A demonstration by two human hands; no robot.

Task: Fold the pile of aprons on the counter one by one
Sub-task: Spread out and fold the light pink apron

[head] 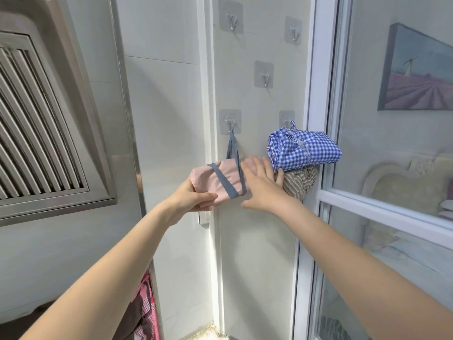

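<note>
— Left hand [196, 195] first: what was it doing in the head view?

— It gripped the folded pink apron [220, 181], thumb under the bundle's near lower corner and fingers curled round its left end. The bundle was tied with a grey-blue strap [224, 180] crossing its face, and the strap's loop ran up to the lower-left hook [230, 121] on the wall panel.

— And the right hand [263, 185]?

— Flat, fingers straight and spread, palm against the right end of the pink apron. Its fingertips reached the striped beige apron [300, 181].

— Where did the others sit relative to that lower-left hook?

— The blue checked apron [304, 150], folded and tied, hung from the hook [286, 119] to the right of it, at the same height. The striped beige one was tucked just beneath the checked bundle, touching it.

— Anything else around the hook?

— Three more stick-on hooks [263, 74] above it, bare. Far left of it, a steel range hood [46, 133]. To its right, a glazed door frame [318, 143], with a framed picture [416, 72] seen through the glass. Well below and left, pink-and-dark checked fabric [145, 312] at the counter edge.
</note>
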